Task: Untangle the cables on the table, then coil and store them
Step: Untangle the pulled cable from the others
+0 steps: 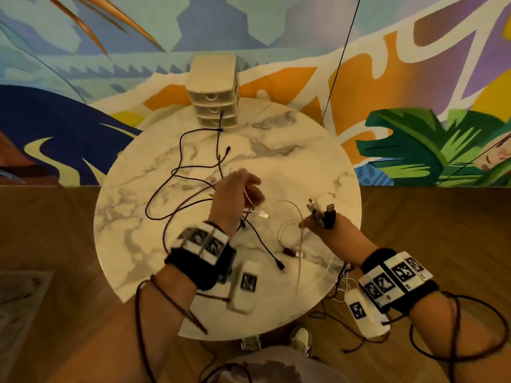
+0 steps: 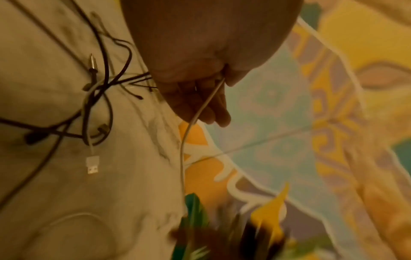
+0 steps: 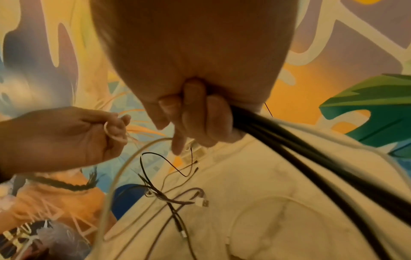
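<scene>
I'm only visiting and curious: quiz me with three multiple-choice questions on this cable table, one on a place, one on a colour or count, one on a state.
1. Where does the drawer unit stand?
A. far edge of the table
B. on the floor
C. in the person's lap

2. What colour is the cable in the left hand?
A. red
B. white
C. blue

3. What is the right hand doing?
A. lying flat
B. pointing at the wall
C. gripping several cable ends

Answers: 1 A, it stands by the wall side; 2 B, a pale strand leaves the fingers; 3 C, plugs stick up from the fist.
</scene>
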`<state>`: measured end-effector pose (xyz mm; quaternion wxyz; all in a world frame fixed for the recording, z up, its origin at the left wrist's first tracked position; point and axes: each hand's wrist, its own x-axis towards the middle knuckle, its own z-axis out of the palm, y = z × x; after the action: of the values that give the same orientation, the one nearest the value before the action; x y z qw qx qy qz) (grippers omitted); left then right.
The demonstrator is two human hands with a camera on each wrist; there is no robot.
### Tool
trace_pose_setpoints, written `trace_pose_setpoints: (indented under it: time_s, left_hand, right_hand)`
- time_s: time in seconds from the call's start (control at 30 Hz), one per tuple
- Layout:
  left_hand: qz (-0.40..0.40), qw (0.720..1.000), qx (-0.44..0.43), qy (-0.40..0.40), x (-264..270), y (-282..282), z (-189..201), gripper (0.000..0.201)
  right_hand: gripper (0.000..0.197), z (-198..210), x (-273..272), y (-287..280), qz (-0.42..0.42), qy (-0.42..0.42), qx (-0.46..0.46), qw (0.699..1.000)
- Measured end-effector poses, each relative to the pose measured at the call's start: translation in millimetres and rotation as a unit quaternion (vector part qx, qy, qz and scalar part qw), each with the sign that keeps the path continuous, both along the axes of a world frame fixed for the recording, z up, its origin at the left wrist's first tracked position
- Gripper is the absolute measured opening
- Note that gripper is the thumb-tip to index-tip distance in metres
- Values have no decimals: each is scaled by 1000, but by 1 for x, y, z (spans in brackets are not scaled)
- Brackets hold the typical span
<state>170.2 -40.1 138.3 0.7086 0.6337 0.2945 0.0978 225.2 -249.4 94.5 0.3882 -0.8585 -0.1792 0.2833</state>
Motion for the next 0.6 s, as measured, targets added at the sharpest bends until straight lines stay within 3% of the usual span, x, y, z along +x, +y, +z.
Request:
trace_pose_setpoints:
  time_s: [0.1,0.17,0.23,0.33,0.4,0.47,0.5,0.6]
  left_hand:
    - [-102,976,189,19,-15,-22,-8,39]
    - [-174,924,340,32,-22,-27,-12,36]
    - [-243,844,473,65,-25,-32,-13,36]
    - [-304,734,604,60,-25,-42,-13,34]
    - [-330,697,635,50,-24,-47,-14,32]
    - [-362,676,639,66,-24,-48,-20,32]
    - [-371,680,630,61,-26,-44,-25,34]
    - [-363,752,551,11,-33,-25,-56,51]
  right_hand:
    - [31,14,7,19,-50,-36,7,998]
    - [26,26,11,29,-73,-77,11,994]
    - [26,33,14,35,-97,-81,18,992]
    - [36,36,16,48,-99,49,15,994]
    - [39,36,13,56,-77,154,33,984]
    - [33,36,13,61,-45,176,39,983]
    - [29,38,13,62,-36,158,36,986]
    - [30,41,17,59,-35,62,19,997]
